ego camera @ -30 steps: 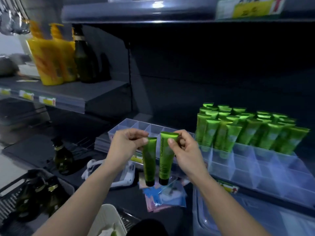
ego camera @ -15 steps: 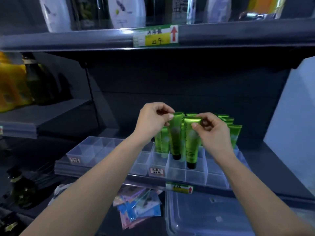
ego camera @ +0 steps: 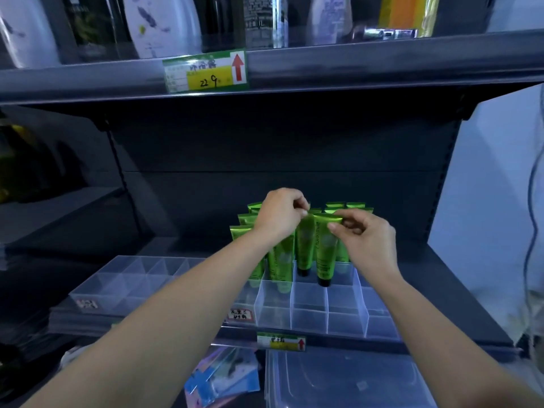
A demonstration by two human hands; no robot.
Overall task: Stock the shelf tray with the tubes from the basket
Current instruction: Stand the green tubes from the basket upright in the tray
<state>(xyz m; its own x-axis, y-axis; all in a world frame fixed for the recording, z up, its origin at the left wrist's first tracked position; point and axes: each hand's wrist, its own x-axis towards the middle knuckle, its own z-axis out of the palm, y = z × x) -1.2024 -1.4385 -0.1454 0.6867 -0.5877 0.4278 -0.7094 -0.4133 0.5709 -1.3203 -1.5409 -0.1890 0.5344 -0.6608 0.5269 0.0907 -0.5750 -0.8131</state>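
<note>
- The left tube (ego camera: 304,245) hangs cap down from the left hand (ego camera: 279,216), whose thumb and fingertips pinch its flat crimped top. Its dark cap dips into a tray cell just in front of the stocked rows.
- The right tube (ego camera: 325,251) hangs cap down just beside it, from the right hand (ego camera: 368,240). That hand pinches the crimped top between thumb and forefinger, with the other fingers loosely curled. Its cap sits a little lower, at the rim of the next cell to the right.
- Whether either cap touches a cell floor cannot be told.
- The stocked tubes (ego camera: 240,234) stand caps down in rows toward the tray's back right, partly hidden by the hands.
- The tray (ego camera: 309,307) is clear plastic, split into square cells, and lies along the front edge of the shelf (ego camera: 459,290).
- A small handwritten label (ego camera: 240,315) sits on the tray's front wall, near its middle.
- A green and yellow price tag (ego camera: 281,343) with a red arrow is fixed to the shelf's front edge, just below the tray.
- Under the shelf lie a clear box (ego camera: 338,378) and, to its left, glossy packets (ego camera: 220,378).
- The top shelf (ego camera: 382,69) carries bottles (ego camera: 164,25) and a larger tag (ego camera: 206,72) on its front edge.
</note>
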